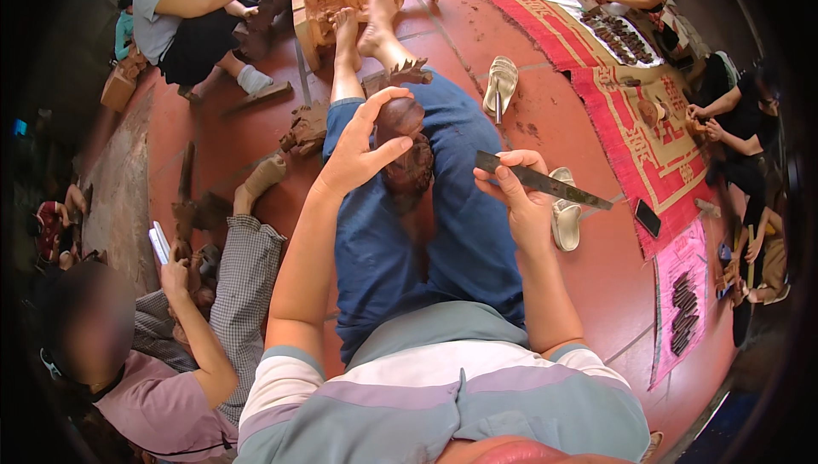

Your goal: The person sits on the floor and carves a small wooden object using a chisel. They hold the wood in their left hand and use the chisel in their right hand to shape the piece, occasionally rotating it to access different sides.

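Observation:
A dark brown wood carving (407, 157) with a smooth, rounded top stands between my thighs. My left hand (362, 144) cups that top from the left, fingers curved over its far side and thumb across the near side. In my right hand (521, 187), to the right of the carving, is a flat, dark metal blade (567, 189), pinched between thumb and fingers. The blade slants down to the right, apart from the wood. The lower end of the carving is hard to make out in shadow.
A jagged wood piece (396, 76) lies across my lower legs, near a carved wooden stand (311, 21). Sandals (501, 85), a phone (648, 217) and a red mat (613, 115) are to my right. Another person (162, 379) sits close on my left; others work around.

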Available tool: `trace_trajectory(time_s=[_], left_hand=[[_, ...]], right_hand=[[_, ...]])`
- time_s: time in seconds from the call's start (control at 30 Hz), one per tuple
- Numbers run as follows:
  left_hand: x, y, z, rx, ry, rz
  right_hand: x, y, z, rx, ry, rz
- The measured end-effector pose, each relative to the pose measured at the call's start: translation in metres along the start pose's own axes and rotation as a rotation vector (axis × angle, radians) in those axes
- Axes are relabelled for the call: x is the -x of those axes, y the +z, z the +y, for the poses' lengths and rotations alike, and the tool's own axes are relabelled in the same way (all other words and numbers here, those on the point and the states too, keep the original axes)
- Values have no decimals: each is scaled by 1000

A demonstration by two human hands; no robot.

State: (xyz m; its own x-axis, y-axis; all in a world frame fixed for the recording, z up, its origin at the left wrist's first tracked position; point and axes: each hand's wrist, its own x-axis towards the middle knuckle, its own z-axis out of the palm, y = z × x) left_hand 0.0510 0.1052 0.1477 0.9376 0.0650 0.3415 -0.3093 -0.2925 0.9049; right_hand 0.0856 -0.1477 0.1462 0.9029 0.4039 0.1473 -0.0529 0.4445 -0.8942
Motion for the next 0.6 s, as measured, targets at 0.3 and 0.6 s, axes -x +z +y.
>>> trace_trajectory(time_s=[0.3, 0.6], left_hand=[[11, -10, 0, 64, 17, 8], [2, -3, -4, 65, 70, -26]], right_hand=[[-31, 31, 16, 197, -253, -204], [-52, 57, 5, 755, -636, -382]])
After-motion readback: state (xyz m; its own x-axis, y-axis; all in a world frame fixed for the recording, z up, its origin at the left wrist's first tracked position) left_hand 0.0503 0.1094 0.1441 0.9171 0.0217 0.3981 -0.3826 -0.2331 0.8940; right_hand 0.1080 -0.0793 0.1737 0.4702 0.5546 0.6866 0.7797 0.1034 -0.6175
